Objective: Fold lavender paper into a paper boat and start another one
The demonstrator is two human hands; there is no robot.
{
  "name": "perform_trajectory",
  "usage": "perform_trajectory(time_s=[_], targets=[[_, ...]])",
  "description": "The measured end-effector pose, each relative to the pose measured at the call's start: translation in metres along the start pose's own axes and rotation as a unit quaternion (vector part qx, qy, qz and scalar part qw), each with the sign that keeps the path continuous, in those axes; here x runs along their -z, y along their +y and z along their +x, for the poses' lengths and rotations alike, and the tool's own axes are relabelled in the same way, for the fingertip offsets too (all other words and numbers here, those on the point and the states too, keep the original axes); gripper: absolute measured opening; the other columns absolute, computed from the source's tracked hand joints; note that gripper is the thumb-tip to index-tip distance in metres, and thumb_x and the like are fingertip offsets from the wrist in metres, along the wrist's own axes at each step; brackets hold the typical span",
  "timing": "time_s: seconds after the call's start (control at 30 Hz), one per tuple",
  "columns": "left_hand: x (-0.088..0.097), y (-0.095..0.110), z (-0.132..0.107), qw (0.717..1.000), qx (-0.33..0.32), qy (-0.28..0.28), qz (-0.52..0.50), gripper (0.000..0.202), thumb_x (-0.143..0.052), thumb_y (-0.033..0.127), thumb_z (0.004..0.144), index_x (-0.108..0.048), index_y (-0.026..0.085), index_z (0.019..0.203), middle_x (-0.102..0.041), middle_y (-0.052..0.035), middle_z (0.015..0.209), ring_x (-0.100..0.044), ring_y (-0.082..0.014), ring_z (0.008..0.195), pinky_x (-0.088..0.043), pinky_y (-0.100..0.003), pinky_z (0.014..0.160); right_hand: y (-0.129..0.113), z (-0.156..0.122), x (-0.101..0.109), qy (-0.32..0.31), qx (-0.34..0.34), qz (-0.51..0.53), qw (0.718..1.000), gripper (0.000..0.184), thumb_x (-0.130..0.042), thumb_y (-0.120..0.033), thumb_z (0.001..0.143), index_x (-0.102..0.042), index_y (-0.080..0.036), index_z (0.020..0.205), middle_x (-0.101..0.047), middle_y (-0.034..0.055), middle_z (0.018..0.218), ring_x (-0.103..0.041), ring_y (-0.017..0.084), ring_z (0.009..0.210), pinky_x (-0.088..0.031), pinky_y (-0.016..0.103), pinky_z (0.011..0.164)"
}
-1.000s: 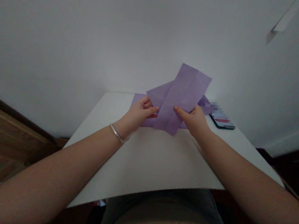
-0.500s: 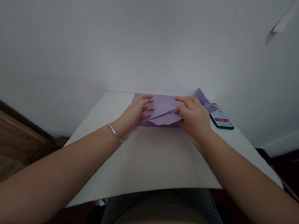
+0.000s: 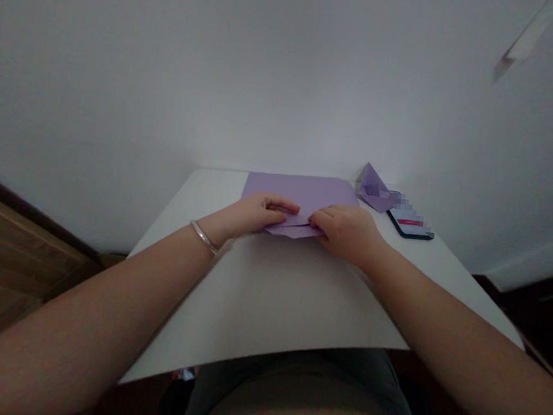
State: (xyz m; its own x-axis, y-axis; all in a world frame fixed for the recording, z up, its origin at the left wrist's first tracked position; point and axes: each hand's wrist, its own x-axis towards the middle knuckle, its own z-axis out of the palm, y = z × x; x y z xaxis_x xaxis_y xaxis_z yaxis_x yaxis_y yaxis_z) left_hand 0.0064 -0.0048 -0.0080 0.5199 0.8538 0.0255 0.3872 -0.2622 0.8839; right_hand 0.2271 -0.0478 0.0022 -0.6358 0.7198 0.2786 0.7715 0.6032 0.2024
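Note:
A folded piece of purple paper [image 3: 298, 231] lies at the near edge of a flat purple sheet [image 3: 302, 187] on the white table. My left hand [image 3: 261, 211] is closed on the left end of the folded paper, its fingers together and pointing right. At the right end, my right hand [image 3: 345, 229] pinches the same paper between thumb and curled fingers. A narrow gap shows between the paper's layers amid the two hands. The fingertips under the paper are hidden.
A folded purple paper shape [image 3: 375, 189] with a raised point stands at the table's back right. Beside it lies a phone [image 3: 413, 226], its screen lit and partly pixelated. The white table [image 3: 292, 299] meets the wall at the back. A wooden panel [image 3: 10, 262] is at left.
Both hands have come down toward me with the folded paper, uncovering more of the sheet behind. The left fingers, spread before, have closed on the paper. The paper's slanted edge now lies flatter.

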Motion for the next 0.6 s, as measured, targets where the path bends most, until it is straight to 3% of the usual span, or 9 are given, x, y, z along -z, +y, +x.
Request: perform_trajectory(time_s=[0.1,0.2,0.4,0.6], targets=[[-0.002,-0.009,0.003,0.998,0.033,0.026,-0.038,0.044,-0.066,0.023,0.067,-0.068,0.019,0.11,-0.071,-0.008,0.103,-0.066,-0.0221,0.095,-0.052,-0.036,0.084,-0.012,-0.001,0.003,-0.013,0.034,-0.021,0.999,0.021,-0.045,-0.019,0.089,-0.066,-0.018,0.09,-0.073,0.0073,0.083,-0.064,0.02,0.072,-0.032,0.032,0.057],[-0.003,-0.014,0.006,0.997,0.048,0.042,-0.05,0.042,-0.065,0.019,0.067,-0.067,0.018,0.108,-0.071,-0.0086,0.104,-0.067,-0.0207,0.092,-0.053,-0.036,0.082,-0.02,-0.001,0.005,-0.025,0.062,-0.01,0.998,0.021,-0.045,-0.02,0.09,-0.066,-0.019,0.09,-0.073,0.0072,0.086,-0.065,0.021,0.073,-0.033,0.032,0.058],[0.0,-0.014,0.005,0.981,-0.015,0.096,0.17,0.032,-0.057,0.018,0.073,-0.07,0.019,0.102,-0.069,-0.0052,0.111,-0.063,-0.0213,0.103,-0.047,-0.035,0.096,-0.013,0.002,-0.003,-0.06,0.04,0.046,0.996,0.023,-0.056,-0.029,0.083,-0.068,-0.023,0.102,-0.074,0.004,0.1,-0.068,0.024,0.087,-0.041,0.031,0.064],[-0.007,0.002,-0.002,0.942,-0.127,0.034,0.309,0.025,-0.054,0.031,0.083,-0.073,0.021,0.097,-0.071,-0.0056,0.103,-0.062,-0.023,0.103,-0.042,-0.038,0.099,-0.007,0.007,-0.005,-0.066,0.014,0.078,0.995,0.027,-0.054,-0.032,0.085,-0.069,-0.023,0.105,-0.074,0.0051,0.1,-0.068,0.024,0.088,-0.044,0.033,0.069]])
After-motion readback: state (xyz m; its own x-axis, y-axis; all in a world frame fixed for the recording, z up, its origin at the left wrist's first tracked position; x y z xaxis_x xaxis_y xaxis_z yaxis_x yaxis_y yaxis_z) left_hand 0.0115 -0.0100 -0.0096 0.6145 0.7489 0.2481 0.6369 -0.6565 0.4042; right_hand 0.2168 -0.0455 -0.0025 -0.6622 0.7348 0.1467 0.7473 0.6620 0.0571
